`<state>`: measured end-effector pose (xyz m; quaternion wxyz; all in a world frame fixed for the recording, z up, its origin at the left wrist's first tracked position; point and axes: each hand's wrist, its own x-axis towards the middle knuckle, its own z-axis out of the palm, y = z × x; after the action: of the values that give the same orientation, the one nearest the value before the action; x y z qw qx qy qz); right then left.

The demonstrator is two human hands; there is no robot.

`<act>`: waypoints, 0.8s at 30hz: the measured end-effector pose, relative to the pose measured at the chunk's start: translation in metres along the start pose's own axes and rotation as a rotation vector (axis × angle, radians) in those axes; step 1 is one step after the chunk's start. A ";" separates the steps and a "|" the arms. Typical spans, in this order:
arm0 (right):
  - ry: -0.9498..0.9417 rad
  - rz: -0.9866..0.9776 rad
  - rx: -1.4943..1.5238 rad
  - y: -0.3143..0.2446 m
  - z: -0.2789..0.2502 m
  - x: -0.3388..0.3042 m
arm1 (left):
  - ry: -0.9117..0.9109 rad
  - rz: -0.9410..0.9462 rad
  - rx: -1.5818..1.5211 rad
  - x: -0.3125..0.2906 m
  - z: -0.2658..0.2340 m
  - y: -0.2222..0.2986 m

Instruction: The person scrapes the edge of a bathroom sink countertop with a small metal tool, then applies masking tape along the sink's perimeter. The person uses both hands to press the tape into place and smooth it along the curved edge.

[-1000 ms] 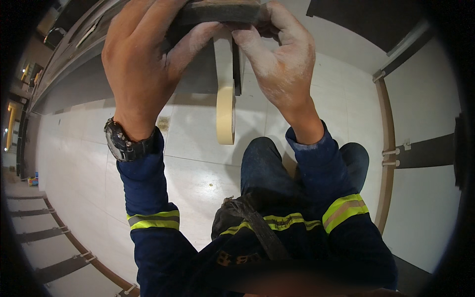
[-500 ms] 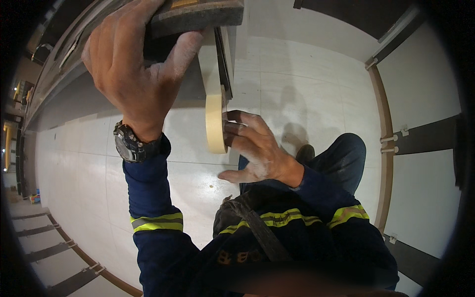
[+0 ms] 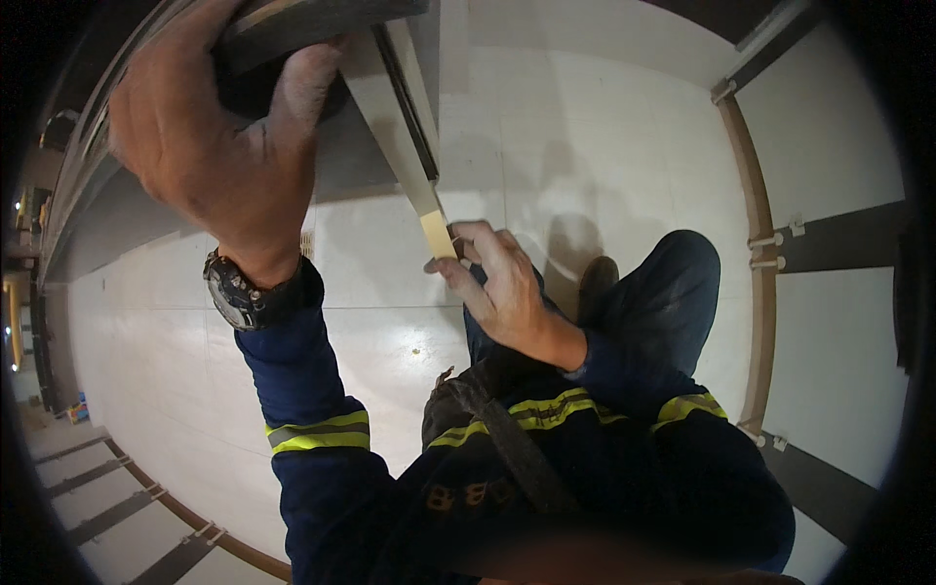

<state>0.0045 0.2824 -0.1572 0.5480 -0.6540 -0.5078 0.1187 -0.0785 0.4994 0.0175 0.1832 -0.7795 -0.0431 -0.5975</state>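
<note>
In the head view, the right hand [image 3: 512, 297] had the roll [image 3: 438, 234], its grip clamped on it with the thumb across the lower end and the fingers along the right side. That hold left the upper end free, where a pale strip [image 3: 390, 127], apparently tape drawn off the roll, ran up toward the slab [image 3: 317, 27]. Strip and roll lay in one straight, slanting line, which suggested a light pull from below to take out slack.

The left hand [image 3: 210, 156] was up at the slab, probably to steady it or the strip's upper end. Its thumb lay against the lower edge; the fingertips were out of sight, so how tightly that grip was closed cannot be told.

The roll hung above the floor [image 3: 361, 341], between the slab and the bent knee [image 3: 682, 278], presumably where the right arm could tug downward comfortably. A dark edging [image 3: 414, 117] ran just beside the strip.
</note>
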 end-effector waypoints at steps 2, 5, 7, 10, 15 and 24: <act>-0.027 0.028 0.008 0.001 -0.006 0.010 | 0.023 0.025 -0.004 0.001 0.000 0.000; -0.042 0.104 0.073 -0.003 -0.012 0.020 | 0.035 0.027 0.002 0.002 0.000 -0.001; -0.125 0.236 0.206 -0.011 -0.015 0.030 | 0.040 0.011 -0.016 0.000 0.001 -0.003; -0.121 0.241 0.357 -0.009 -0.011 0.042 | 0.046 -0.003 -0.061 -0.001 0.002 -0.003; -0.133 0.213 0.508 0.001 -0.004 0.051 | 0.026 0.017 -0.102 -0.001 0.001 -0.006; -0.064 0.183 0.421 0.002 -0.004 0.054 | 0.026 0.022 -0.005 -0.001 0.002 -0.007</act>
<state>0.0330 0.3228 -0.1354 0.6430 -0.5646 -0.4275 0.2918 -0.0788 0.5073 0.0175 0.1884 -0.7726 -0.0307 -0.6055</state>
